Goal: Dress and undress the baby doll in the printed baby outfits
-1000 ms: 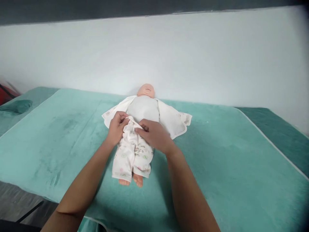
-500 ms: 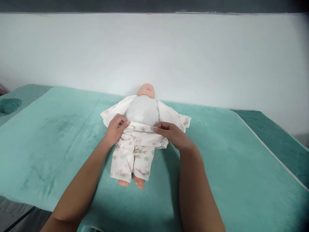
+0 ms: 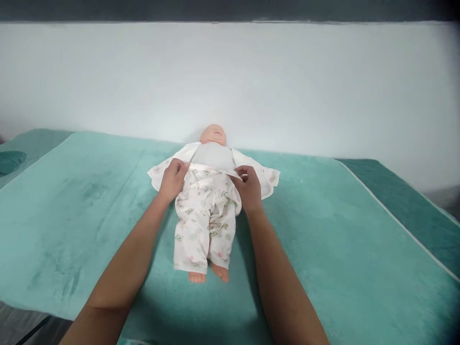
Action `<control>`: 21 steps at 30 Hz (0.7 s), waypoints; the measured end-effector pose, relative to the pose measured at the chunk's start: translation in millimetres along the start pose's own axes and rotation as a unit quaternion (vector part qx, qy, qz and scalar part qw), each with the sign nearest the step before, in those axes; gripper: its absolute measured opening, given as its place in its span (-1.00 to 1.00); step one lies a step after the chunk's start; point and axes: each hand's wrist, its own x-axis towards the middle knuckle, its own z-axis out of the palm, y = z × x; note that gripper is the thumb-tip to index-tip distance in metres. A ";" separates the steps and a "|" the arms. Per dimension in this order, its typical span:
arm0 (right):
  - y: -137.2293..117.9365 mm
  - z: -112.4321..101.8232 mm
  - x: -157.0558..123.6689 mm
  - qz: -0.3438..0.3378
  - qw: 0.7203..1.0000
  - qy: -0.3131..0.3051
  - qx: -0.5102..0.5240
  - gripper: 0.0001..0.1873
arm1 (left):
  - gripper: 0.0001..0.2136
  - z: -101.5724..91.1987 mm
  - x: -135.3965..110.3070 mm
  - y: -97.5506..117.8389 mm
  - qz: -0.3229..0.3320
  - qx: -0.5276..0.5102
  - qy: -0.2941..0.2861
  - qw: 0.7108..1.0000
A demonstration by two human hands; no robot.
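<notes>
A baby doll point(image 3: 213, 134) lies on its back, head toward the wall and feet toward me. It wears patterned white pants point(image 3: 196, 225) on its legs and a white jacket point(image 3: 253, 167) spread open at both sides. My left hand point(image 3: 174, 180) pinches the waistband at its left edge. On the opposite side my right hand point(image 3: 248, 186) grips the waistband between thumb and fingers. The band lies across the doll's grey-white belly point(image 3: 212, 155). Both bare feet stick out below the pant cuffs.
A green padded table cover point(image 3: 345, 239) spreads under the doll. Behind it rises a white wall point(image 3: 230, 76) with a dark band on top. A darker green section point(image 3: 388, 187) lies at the right, and a table leg point(image 3: 34, 330) shows at the lower left.
Both hands have moved up toward the doll's chest, drawing the waistband higher over the belly. The pant legs and feet have shifted slightly to the right.
</notes>
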 end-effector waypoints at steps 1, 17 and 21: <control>1.6 -1.2 0.9 0.021 1.000 -0.002 -0.011 -0.59 | -0.76 4.8 3.5 -2.3 -0.003 -0.016 0.000 1.000; -2.2 -49.8 7.8 0.021 0.962 -0.271 0.036 -0.60 | -0.80 -29.3 -27.1 -2.4 -0.144 -0.219 -0.286 0.922; 7.6 -38.8 7.6 0.099 0.972 -0.210 0.040 -0.57 | -0.73 -29.9 -28.5 -0.7 -0.144 -0.245 -0.285 0.915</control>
